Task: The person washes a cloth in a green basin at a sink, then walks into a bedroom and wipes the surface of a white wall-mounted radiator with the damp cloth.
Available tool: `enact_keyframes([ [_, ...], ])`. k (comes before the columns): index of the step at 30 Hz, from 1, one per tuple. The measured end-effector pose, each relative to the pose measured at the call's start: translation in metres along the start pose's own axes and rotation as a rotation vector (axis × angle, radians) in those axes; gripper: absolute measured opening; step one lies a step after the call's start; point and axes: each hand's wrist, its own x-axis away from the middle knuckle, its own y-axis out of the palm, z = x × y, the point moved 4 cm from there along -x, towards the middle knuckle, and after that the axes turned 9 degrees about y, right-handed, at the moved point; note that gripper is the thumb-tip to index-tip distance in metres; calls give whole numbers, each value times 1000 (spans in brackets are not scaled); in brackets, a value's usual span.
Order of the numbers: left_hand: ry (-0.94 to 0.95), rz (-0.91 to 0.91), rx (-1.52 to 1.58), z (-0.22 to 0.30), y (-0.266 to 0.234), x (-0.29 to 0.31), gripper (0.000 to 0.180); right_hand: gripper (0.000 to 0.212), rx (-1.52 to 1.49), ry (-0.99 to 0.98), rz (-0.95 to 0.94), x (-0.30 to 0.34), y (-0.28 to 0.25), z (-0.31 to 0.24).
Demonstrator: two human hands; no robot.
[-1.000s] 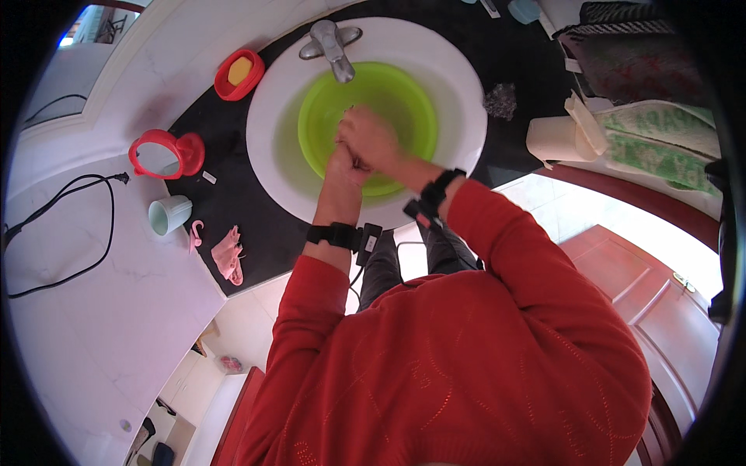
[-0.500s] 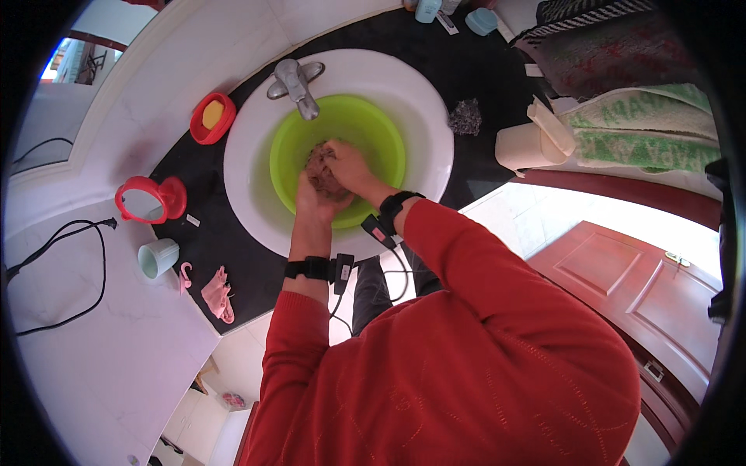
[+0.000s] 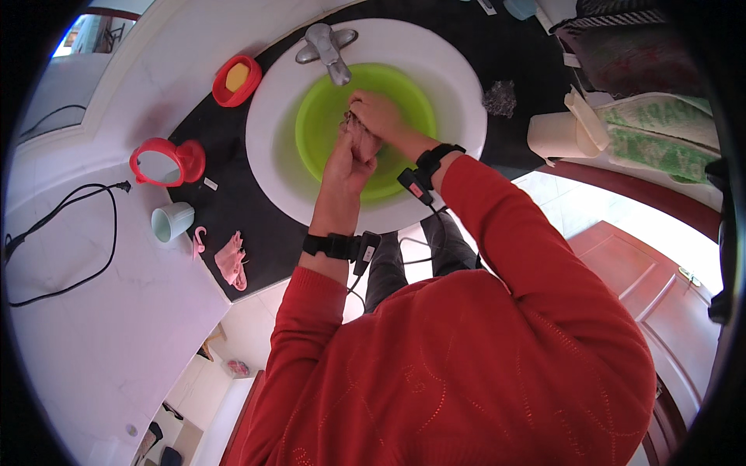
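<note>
Both my hands are over a lime-green basin [image 3: 412, 105] that sits in a white oval sink [image 3: 465, 109]. A bunched, wet-looking pinkish cloth [image 3: 363, 141] is squeezed between them. My left hand [image 3: 343, 165] grips its lower part, thumb pointing up along it. On the upper end, my right hand [image 3: 376, 115] has its fingers curled closed. Much of the cloth is hidden by the hands, so its exact kind does not show. Just beyond them is the metal faucet [image 3: 329, 53].
On the black counter, a red soap dish [image 3: 225, 92] holds yellow soap; a red mirror [image 3: 190, 161], a pale green cup [image 3: 172, 222] and a pink cloth [image 3: 231, 260] are leftward. Rightward are a steel scrubber [image 3: 499, 99], a cream container [image 3: 556, 136] and hanging towels [image 3: 660, 140].
The basin and sink appear higher and further right in view. My hands have lifted relative to the basin, and the cloth is squeezed into a tighter bundle between them.
</note>
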Motion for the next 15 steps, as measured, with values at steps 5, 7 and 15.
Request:
enact_keyframes([
  [5,-1,-253,131,16,4,21,33,17,16,-110,-82,49,5,-30],
  [7,202,-305,-10,21,2,27,33,18,25,-207,-55,74,10,-48],
  [15,56,-32,154,-5,-7,-14,44,23,128,-37,-29,6,4,12],
])
